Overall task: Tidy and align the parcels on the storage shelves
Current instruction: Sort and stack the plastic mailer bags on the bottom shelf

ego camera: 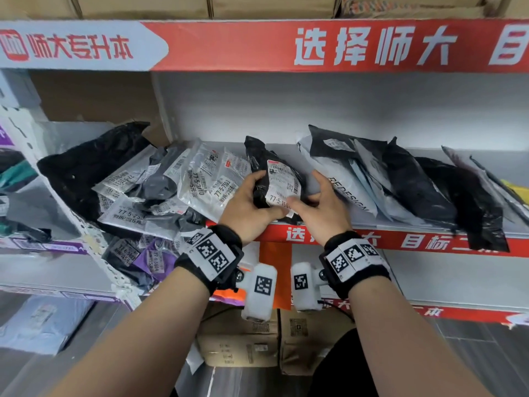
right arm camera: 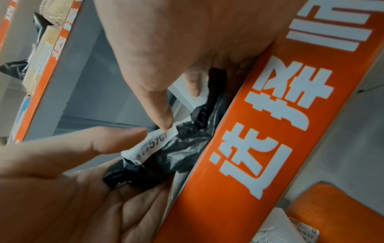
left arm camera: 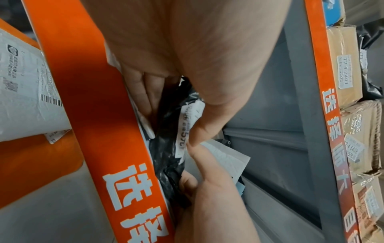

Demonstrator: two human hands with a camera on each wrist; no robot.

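A small black plastic parcel point(ego camera: 259, 159) with a white label point(ego camera: 282, 181) sits at the front middle of the shelf point(ego camera: 446, 243). My left hand point(ego camera: 257, 193) grips its left side, fingers curled round the bag. From the right, my right hand point(ego camera: 310, 193) holds it with the thumb on the label's lower edge and the fingers behind. In the left wrist view the black parcel point(left arm camera: 168, 152) lies between both thumbs just behind the orange shelf edge point(left arm camera: 99, 115). The right wrist view shows the black parcel point(right arm camera: 182, 148) with both thumbs at its label.
A loose heap of grey, white and black parcels point(ego camera: 160, 190) fills the shelf's left part and spills over its edge. To the right a row of parcels point(ego camera: 400, 181) leans leftward. Cardboard boxes point(ego camera: 237, 339) stand on the floor below. Another shelf rack point(ego camera: 43, 247) adjoins on the left.
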